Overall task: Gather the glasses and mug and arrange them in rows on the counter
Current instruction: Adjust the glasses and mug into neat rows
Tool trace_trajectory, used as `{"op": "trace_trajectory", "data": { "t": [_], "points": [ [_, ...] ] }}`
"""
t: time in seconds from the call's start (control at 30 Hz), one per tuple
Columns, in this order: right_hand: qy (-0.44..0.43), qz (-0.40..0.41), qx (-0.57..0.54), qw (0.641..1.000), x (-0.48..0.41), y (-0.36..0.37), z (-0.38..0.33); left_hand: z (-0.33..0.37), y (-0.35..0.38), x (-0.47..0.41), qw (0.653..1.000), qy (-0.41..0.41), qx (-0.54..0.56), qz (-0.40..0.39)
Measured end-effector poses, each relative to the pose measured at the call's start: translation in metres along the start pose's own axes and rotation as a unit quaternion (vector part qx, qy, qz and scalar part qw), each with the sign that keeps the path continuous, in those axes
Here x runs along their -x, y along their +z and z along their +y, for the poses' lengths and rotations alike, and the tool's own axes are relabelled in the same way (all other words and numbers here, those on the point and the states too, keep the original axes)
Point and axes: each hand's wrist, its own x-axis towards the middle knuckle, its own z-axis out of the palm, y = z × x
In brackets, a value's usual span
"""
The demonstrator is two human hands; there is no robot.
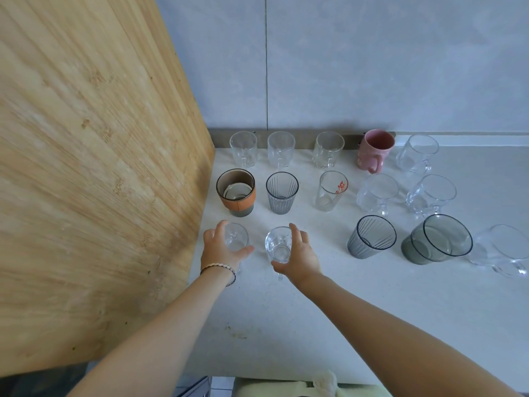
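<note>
Glasses stand in three rows on the white counter. The back row has several clear glass mugs and a pink mug. In the middle row are a glass with an orange sleeve, a ribbed grey glass, a glass with red print and two clear mugs. In the front row, my left hand curls round a small clear glass. My right hand curls round another clear glass beside it. Both glasses stand on the counter.
Further right in the front row are a ribbed grey glass, a wide smoky glass and a clear mug. A tall wooden panel walls off the left. A grey tiled wall runs behind the counter.
</note>
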Motion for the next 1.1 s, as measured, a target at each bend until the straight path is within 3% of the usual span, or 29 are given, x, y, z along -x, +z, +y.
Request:
{"op": "trace_trajectory", "data": {
  "t": [0.17, 0.23, 0.33, 0.4, 0.53, 0.6, 0.7, 0.9, 1.1],
  "points": [
    [0.004, -0.025, 0.027, 0.999, 0.004, -0.006, 0.002, -0.002, 0.001, -0.001, 1.000, -0.012, -0.020, -0.014],
    [0.003, -0.042, 0.013, 0.999, 0.012, -0.016, 0.005, 0.002, 0.003, 0.004, 0.996, -0.018, -0.079, 0.024],
    [-0.019, -0.017, 0.004, 1.000, 0.031, -0.046, 0.022, 0.022, 0.016, 0.019, 0.980, 0.106, -0.135, 0.104],
    [-0.030, 0.026, -0.015, 0.999, 0.043, -0.070, 0.043, 0.042, 0.031, 0.030, 0.964, 0.213, -0.139, 0.081],
    [-0.033, 0.134, -0.029, 0.990, 0.050, -0.121, 0.093, 0.094, 0.073, 0.053, 0.928, 0.317, -0.170, -0.094],
    [-0.013, 0.185, -0.004, 0.983, 0.047, -0.147, 0.117, 0.118, 0.099, 0.055, 0.910, 0.317, -0.225, -0.147],
    [0.025, 0.221, 0.038, 0.974, 0.038, -0.180, 0.152, 0.147, 0.130, 0.056, 0.899, 0.306, -0.269, -0.163],
    [0.106, 0.101, 0.068, 0.987, 0.024, -0.203, 0.188, 0.174, 0.157, 0.058, 0.909, 0.250, -0.285, -0.170],
    [0.089, 0.128, 0.048, 0.987, 0.026, -0.192, 0.187, 0.169, 0.146, 0.060, 0.936, 0.176, -0.271, -0.139]
  ]
}}
